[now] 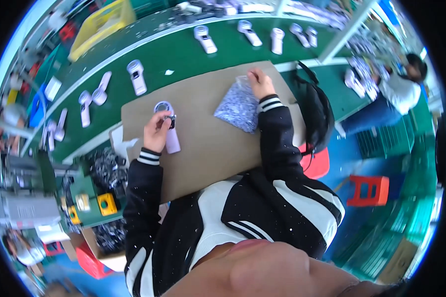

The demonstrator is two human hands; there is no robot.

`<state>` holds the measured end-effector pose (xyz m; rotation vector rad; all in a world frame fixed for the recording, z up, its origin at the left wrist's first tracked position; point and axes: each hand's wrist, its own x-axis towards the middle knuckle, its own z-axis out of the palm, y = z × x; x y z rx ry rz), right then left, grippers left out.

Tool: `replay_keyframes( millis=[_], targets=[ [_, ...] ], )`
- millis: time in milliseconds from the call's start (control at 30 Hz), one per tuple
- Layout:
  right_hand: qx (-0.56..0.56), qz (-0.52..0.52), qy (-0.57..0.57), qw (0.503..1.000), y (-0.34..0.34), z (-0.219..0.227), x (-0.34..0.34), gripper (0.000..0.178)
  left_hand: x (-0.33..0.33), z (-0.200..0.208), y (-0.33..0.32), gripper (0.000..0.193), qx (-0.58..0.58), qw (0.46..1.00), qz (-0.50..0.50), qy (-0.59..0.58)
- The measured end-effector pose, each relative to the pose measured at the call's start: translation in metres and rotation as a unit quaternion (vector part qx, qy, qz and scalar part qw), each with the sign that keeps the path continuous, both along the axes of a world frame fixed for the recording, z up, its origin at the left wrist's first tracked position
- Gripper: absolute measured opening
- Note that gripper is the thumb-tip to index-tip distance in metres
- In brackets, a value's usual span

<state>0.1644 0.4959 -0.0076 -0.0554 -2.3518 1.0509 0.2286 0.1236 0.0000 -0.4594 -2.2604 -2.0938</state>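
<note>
Working near to far, the left hand [157, 131] is curled around a pale lilac plastic handheld device with a round ring-shaped head [169, 125], which lies on a brown cardboard sheet [208, 148] spread over the table; its fingers pinch a small dark part [172, 120] against the device just below the head. This unit looks to be mid-assembly, with the small part at its fitting place but not clearly seated.

A little farther on, the right hand [260, 82] has its fingertips pressed together inside the mouth of a clear plastic bag of small bluish-grey parts [239, 106], which also rests on the cardboard sheet. Whether it has a piece between its fingers cannot be told. The bag looks full, so plenty of parts seem left to use.

Beyond the sheet, on the green table [183, 54], several similar white and lilac handheld devices [137, 76] lie apart in a loose row. Whether they are finished or waiting cannot be judged. A yellow plastic crate [100, 24] stands at the far left.
</note>
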Motion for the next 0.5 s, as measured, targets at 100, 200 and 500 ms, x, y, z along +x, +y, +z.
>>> replay_keyframes(
  millis=[100, 200, 500],
  targets=[
    [-0.111, 0.025, 0.039, 0.993, -0.025, 0.026, 0.017, 0.008, 0.007, -0.013, 0.009, 0.022, 0.031, 0.999, 0.009, 0.018],
    [-0.228, 0.117, 0.09, 0.962, -0.058, 0.032, 0.023, 0.014, 0.01, -0.015, 0.021, 0.022, 0.029, 0.999, 0.011, 0.023],
    [-0.31, 0.269, -0.013, 0.912, -0.178, -0.002, 0.036, 0.013, 0.009, -0.017, 0.013, 0.025, 0.053, 0.996, 0.06, 0.044]
  ],
)
